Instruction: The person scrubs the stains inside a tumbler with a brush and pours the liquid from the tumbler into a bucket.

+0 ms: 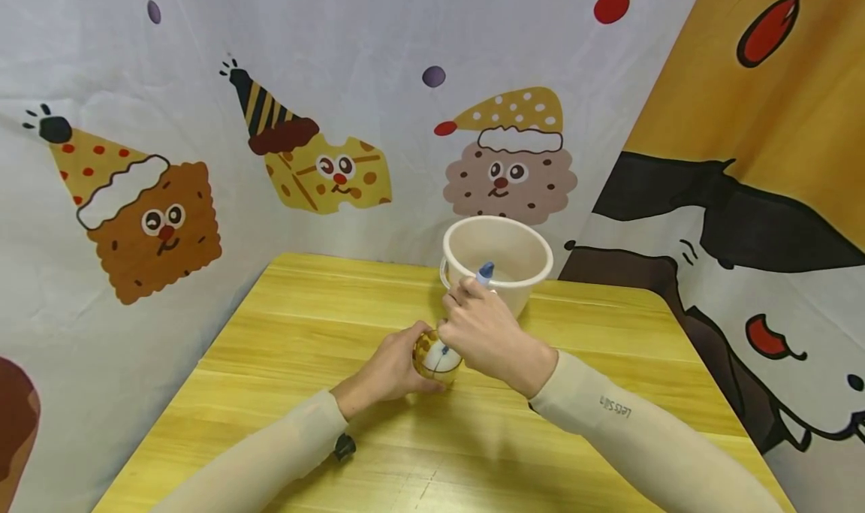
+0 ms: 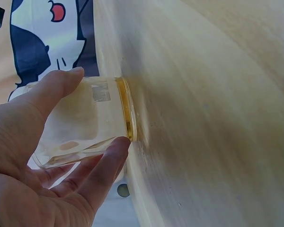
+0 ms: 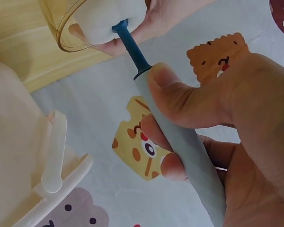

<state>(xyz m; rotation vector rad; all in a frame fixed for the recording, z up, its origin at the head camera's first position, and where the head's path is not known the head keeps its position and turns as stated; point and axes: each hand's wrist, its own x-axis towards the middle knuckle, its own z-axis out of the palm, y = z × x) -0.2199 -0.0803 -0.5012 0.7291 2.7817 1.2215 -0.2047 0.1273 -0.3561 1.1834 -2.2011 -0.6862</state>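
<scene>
A clear, amber-tinted glass cup (image 2: 80, 113) is in my left hand (image 1: 399, 366), the thumb on one side and the fingers on the other. Its base is close over the table in the left wrist view, and its mouth faces the right hand. My right hand (image 1: 489, 336) grips the grey handle of a cup brush (image 3: 194, 153), thumb laid along it. A blue neck (image 3: 136, 53) joins that handle to a white sponge head (image 3: 97, 21), which is inside the cup's mouth. The handle's blue end sticks up above my right fist in the head view.
A cream bucket (image 1: 519, 297) with a side handle (image 3: 57, 151) stands at the table's back, just beyond my right hand. The wood-grain table (image 1: 304, 333) meets a printed cloth backdrop (image 1: 378, 40) behind. A small black object (image 1: 345, 447) is beside my left sleeve.
</scene>
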